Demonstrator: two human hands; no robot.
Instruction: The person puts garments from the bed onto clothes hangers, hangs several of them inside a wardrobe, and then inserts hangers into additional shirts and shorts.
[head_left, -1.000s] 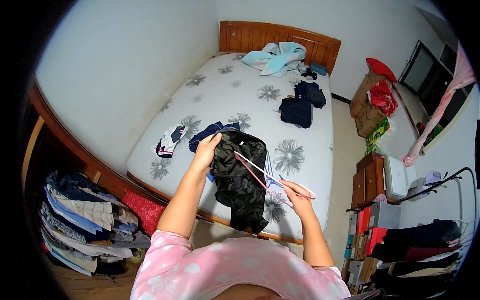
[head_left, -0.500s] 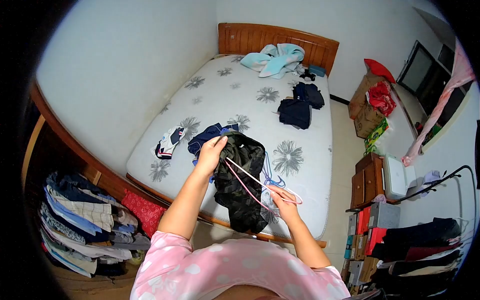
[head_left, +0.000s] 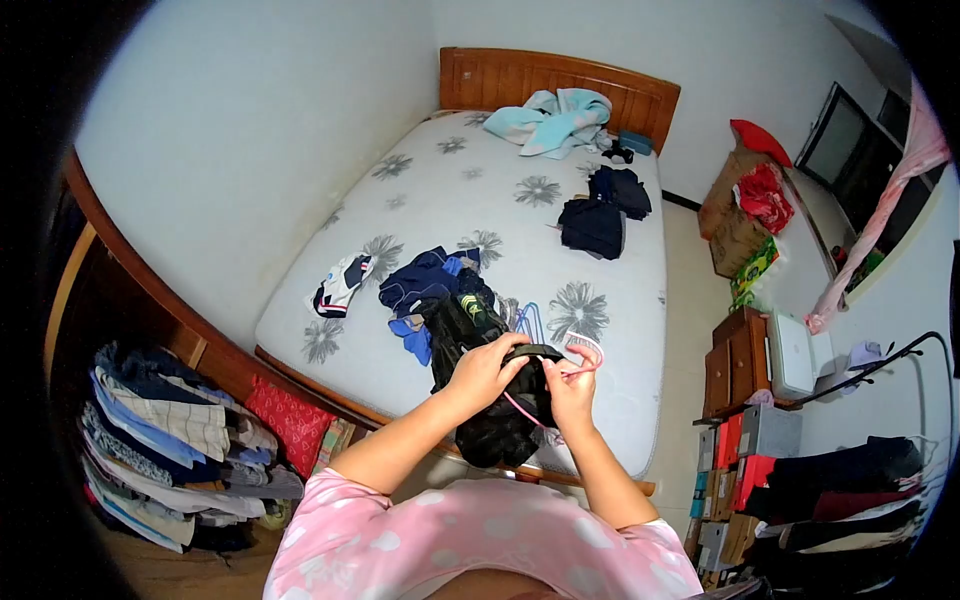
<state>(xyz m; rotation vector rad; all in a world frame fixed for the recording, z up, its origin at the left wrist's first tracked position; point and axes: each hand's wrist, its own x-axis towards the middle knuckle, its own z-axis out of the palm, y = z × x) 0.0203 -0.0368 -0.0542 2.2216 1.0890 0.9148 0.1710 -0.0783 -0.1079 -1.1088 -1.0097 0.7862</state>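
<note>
My left hand pinches the edge of a dark garment, black with a camouflage pattern, that hangs down in front of the bed's near edge. In my right hand is a pink clothes hanger, its hook end curling above the fingers. That hand also touches the garment's band-like edge. Most of the hanger is hidden behind or inside the cloth. Behind the garment, a pile of navy and blue clothes lies on the mattress, with blue hangers to its right.
On the bed are a white-and-navy garment, folded dark clothes and a light-blue blanket. Stacked clothes fill a shelf at lower left. Shoe boxes and a clothes rack stand at right.
My left hand has moved right and down along the garment, close to my right hand. The hanger, plainly visible before, is now mostly covered by the cloth.
</note>
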